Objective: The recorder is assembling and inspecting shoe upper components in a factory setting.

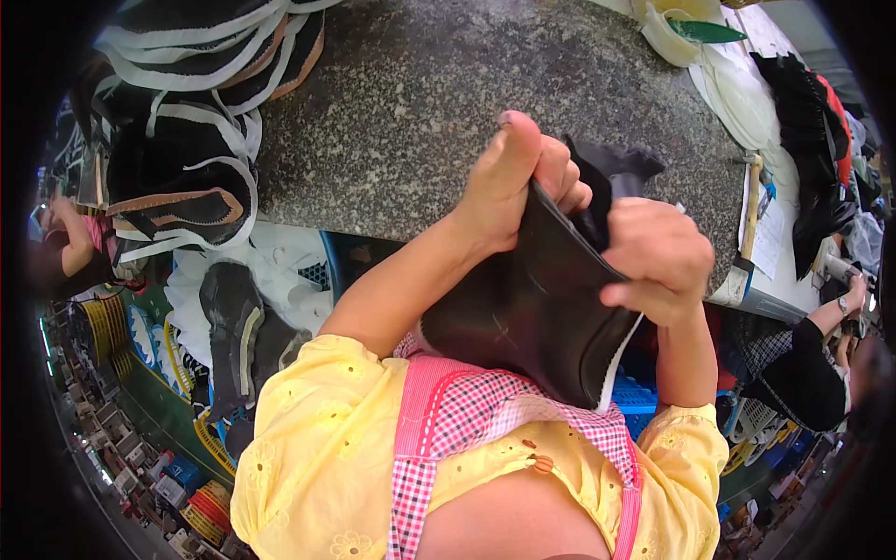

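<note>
Measured from the middle of the view, the black leather piece (523, 303) sits just toward 4 o'clock, its lower end against the checked apron (485, 406) and its top reaching over the near edge of the speckled worktop (392, 112). The left hand (523, 177), at 1 o'clock, curls its fingers over the piece's rim with the thumb raised; the right hand (658, 257), at 3 o'clock, grips the opposite side, fingers bent. White-edged dark pieces (177, 140) pile up at 10 o'clock. A wooden-handled tool (751, 210) lies between 2 and 3.
</note>
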A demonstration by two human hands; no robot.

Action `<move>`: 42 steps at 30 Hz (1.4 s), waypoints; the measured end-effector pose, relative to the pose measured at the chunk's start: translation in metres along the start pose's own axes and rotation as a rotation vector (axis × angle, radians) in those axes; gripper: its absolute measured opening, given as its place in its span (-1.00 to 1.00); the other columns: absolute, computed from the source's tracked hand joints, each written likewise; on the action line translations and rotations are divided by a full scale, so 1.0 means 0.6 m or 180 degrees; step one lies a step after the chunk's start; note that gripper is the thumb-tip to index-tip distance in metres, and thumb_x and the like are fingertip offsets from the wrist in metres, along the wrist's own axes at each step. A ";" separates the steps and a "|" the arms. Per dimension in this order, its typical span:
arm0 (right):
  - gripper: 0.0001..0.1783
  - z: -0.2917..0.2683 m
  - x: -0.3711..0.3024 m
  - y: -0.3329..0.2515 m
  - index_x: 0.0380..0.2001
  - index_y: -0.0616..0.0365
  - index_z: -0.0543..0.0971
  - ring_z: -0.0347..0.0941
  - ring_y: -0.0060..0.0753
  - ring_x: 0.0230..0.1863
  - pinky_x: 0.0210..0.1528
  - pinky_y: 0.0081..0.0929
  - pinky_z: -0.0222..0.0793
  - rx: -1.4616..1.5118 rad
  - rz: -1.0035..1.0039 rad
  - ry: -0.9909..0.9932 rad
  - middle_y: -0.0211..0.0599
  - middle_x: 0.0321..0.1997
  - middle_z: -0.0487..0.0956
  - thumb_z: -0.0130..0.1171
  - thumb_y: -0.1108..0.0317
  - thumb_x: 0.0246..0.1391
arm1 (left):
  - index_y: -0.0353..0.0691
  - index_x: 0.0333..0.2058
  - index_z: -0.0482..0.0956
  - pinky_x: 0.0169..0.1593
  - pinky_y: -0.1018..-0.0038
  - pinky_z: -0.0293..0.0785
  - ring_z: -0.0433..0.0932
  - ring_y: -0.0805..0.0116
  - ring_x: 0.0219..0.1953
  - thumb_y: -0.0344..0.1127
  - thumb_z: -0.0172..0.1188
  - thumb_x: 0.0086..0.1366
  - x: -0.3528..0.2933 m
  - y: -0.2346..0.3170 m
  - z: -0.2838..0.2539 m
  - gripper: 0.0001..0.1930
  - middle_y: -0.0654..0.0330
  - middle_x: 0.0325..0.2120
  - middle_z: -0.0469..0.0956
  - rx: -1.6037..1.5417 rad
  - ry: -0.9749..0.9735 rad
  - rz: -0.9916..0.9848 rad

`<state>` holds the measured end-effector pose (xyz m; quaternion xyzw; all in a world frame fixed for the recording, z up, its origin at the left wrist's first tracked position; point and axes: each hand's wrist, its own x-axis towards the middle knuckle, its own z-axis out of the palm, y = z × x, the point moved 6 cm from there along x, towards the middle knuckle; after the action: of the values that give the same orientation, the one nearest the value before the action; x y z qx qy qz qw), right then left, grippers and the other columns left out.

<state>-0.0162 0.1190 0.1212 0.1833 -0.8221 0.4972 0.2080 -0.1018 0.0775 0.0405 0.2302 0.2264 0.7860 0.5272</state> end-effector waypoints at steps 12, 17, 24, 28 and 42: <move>-0.80 -0.029 0.000 0.059 -0.50 0.18 0.48 0.38 -0.33 -0.48 -0.38 -0.43 0.29 -0.2165 0.0430 0.0887 -0.29 -0.51 0.48 0.21 0.37 -0.27 | -0.17 -0.01 0.35 -0.48 0.39 0.40 0.47 0.13 -0.67 0.29 0.28 -0.35 -0.013 0.064 0.017 -0.08 0.12 -0.76 0.43 0.6525 -0.0208 0.0348; -0.86 -0.074 -0.265 0.117 -0.51 0.24 0.48 0.38 -0.60 -0.51 -0.46 -0.67 0.26 -0.0943 0.3665 0.1332 -0.40 -0.53 0.47 0.08 0.38 -0.05 | -0.11 -0.44 0.55 -0.53 0.35 0.36 0.47 0.12 -0.66 0.25 0.27 -0.30 -0.029 0.092 -0.020 -0.44 0.15 -0.78 0.42 0.5908 -0.0116 0.0701; -0.29 0.010 -0.251 0.131 -0.01 0.29 0.29 0.33 -0.25 0.01 0.08 -0.26 0.22 0.3063 0.1775 0.2761 -0.14 -0.01 0.40 0.13 -0.05 -0.08 | -0.15 -0.45 0.52 -0.46 0.48 0.34 0.39 0.31 -0.62 0.02 0.40 -0.31 -0.011 0.088 0.014 -0.53 0.25 -0.65 0.48 0.4890 -0.0907 0.1013; -0.34 -0.025 -0.210 0.130 -0.01 0.30 0.28 0.38 -0.18 -0.07 0.02 -0.25 0.27 0.3091 0.1451 0.2541 -0.17 -0.06 0.41 0.23 0.19 -0.17 | -0.24 -0.42 0.49 -0.40 0.53 0.35 0.42 0.51 -0.54 -0.12 0.40 -0.20 -0.005 0.085 -0.009 -0.59 0.22 -0.63 0.50 0.4334 -0.0640 -0.0552; -0.23 -0.061 -0.160 0.160 0.05 0.23 0.27 0.19 -0.09 0.13 0.22 -0.10 -0.06 0.3128 0.0128 0.1296 -0.18 0.09 0.32 0.28 0.51 -0.38 | -0.36 -0.29 0.53 -0.24 0.62 0.36 0.44 0.62 -0.40 -0.51 0.22 -0.05 -0.006 0.087 -0.013 -0.74 0.24 -0.46 0.57 0.3096 -0.0694 -0.1178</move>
<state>0.0222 0.2027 0.0147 0.1431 -0.4386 0.8531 0.2434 -0.1435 0.0556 0.0652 0.4847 0.5455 0.4556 0.5099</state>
